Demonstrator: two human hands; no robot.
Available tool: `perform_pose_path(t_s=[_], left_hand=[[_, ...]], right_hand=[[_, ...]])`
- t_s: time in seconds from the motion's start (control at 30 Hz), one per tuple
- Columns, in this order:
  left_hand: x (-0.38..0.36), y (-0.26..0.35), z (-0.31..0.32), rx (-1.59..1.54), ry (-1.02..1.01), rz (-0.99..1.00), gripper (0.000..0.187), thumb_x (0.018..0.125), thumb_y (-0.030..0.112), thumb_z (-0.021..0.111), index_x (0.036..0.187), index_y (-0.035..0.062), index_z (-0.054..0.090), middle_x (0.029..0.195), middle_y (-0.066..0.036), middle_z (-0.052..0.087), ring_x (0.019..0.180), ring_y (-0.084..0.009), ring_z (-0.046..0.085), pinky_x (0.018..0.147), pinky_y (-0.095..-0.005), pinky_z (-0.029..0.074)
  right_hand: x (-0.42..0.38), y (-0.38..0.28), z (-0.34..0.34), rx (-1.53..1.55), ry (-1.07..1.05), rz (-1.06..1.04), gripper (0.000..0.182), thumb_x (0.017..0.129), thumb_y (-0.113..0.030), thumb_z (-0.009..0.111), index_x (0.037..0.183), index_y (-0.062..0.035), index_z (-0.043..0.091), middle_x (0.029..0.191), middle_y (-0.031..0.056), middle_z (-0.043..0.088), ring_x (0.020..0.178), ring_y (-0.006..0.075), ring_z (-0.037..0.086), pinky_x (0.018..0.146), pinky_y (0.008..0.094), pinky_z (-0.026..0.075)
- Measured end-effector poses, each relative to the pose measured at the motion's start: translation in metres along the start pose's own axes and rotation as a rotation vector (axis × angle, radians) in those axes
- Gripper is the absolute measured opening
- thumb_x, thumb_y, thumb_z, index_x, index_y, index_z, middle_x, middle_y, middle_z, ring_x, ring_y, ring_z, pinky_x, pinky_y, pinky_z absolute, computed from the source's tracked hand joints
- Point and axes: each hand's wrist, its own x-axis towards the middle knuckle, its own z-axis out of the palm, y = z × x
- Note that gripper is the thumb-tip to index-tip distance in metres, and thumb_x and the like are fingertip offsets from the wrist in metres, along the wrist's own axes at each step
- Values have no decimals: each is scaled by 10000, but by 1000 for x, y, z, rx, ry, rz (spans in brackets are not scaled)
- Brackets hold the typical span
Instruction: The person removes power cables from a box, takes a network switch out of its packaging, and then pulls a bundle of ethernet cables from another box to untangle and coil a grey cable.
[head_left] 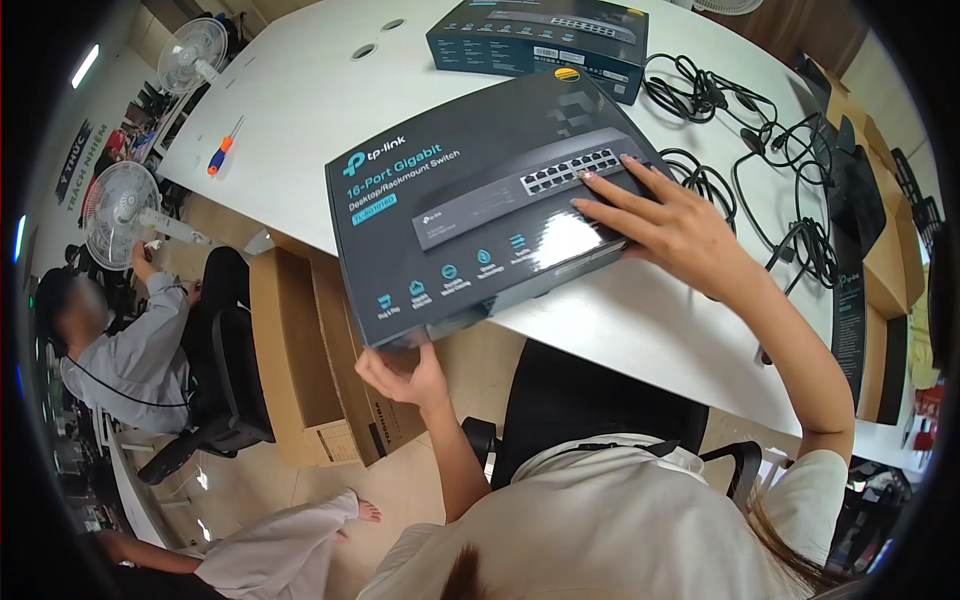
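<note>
- Dark blue-black, glossy cardboard switch box (pixel 440 200), printed "tp-link 16-Port Gigabit", is in both hands at the near edge of the white tabletop (pixel 290 140). Its near left corner juts out past that edge; whether its underside touches the table cannot be told.
- The left hand (pixel 405 378) grips that near left corner from below, thumb up against the side and fingers curled.
- The right hand (pixel 668 222) lies over the right part of the printed top, fingers spread wide across the pictured ports.
- A second dark printed cardboard box (pixel 500 55) lies on the table just behind the first, partly hidden by it.
- Black coiled cables (pixel 700 92) spread over the table's right side, near the right hand.
- A screwdriver with an orange and blue handle (pixel 218 158) lies near the table's left edge, well apart from both hands.
- An open brown cardboard carton (pixel 300 370) stands below the table edge, left of the left hand.
- A black chair (pixel 570 400) stands between the table and the wearer's body.
- Farther left, a seated person in a light shirt (pixel 140 345) is near a white fan (pixel 122 205).
</note>
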Motion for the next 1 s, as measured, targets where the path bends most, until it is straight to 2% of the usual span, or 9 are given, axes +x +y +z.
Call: perform_pose_path(t_s=[0.07, 0.1, 0.2, 0.3, 0.43, 0.57, 0.67, 0.7, 1.0], left_hand=[[21, 4, -13, 14, 9, 236, 857, 598, 135, 878, 1310, 24, 415, 1149, -152, 463, 1027, -292, 530, 847, -411, 476], [38, 10, -12, -97, 60, 212, 957, 524, 246, 917, 1319, 75, 412, 1243, -181, 473, 1114, -333, 518, 902, -445, 457], [89, 33, -29, -4, -396, 371, 975, 501, 272, 919, 1317, 96, 416, 1340, -201, 456, 1207, -367, 481, 977, -461, 425], [99, 25, -17, -297, -393, 301, 1003, 447, 317, 929, 1295, 96, 441, 1387, -203, 436, 1256, -378, 448, 1024, -473, 389], [141, 38, -12, -369, -438, 297, 1100, 367, 415, 943, 1285, 62, 452, 1334, -198, 468, 1215, -357, 480, 1028, -459, 383], [161, 23, 4, -518, -416, 224, 1200, 379, 555, 913, 1315, -8, 417, 1288, -191, 486, 1212, -316, 484, 1024, -438, 387], [171, 25, 13, -593, -404, 122, 1241, 377, 595, 894, 1322, -39, 399, 1297, -187, 483, 1201, -299, 496, 1014, -417, 401], [176, 29, 10, -523, -417, 116, 1303, 377, 621, 878, 1355, -64, 357, 1296, -177, 491, 1180, -273, 517, 993, -395, 426], [179, 32, 20, -583, -347, 29, 1367, 401, 630, 860, 1432, -37, 258, 1360, -185, 462, 1163, -263, 543, 950, -394, 472]], right_hand=[[-1, 6, -1, 43, -32, 9, 803, 672, -142, 749, 1395, -240, 413, 1428, -16, 441, 1218, 342, 499, 989, 412, 464], [-1, 7, -2, 63, -37, 17, 816, 671, -137, 752, 1401, -238, 402, 1438, -17, 427, 1240, 339, 476, 1011, 428, 438], [-4, 4, -4, 113, -55, 73, 864, 667, -129, 765, 1424, -229, 361, 1469, -13, 379, 1308, 329, 397, 1075, 483, 345], [-7, -18, -13, 182, -63, 202, 975, 644, -161, 803, 1464, -205, 277, 1517, 36, 280, 1391, 304, 263, 1124, 569, 184], [8, -34, -27, 74, 177, 150, 1111, 512, -317, 875, 1455, -209, 296, 1433, 92, 364, 1367, 304, 296, 1121, 563, 189], [45, -20, -19, -3, 420, 76, 1010, 560, -413, 847, 1413, -177, 360, 1348, 85, 457, 1320, 280, 367, 1127, 537, 196], [70, -11, -15, -19, 538, -45, 942, 587, -429, 832, 1380, -160, 401, 1323, 78, 482, 1293, 257, 407, 1122, 503, 231], [75, -9, -18, -25, 572, -62, 877, 599, -436, 822, 1336, -135, 455, 1278, 66, 517, 1229, 243, 473, 1102, 474, 278], [98, 2, -33, -108, 631, -172, 705, 607, -401, 813, 1164, -64, 541, 1065, 48, 574, 1005, 217, 576, 939, 428, 464]])
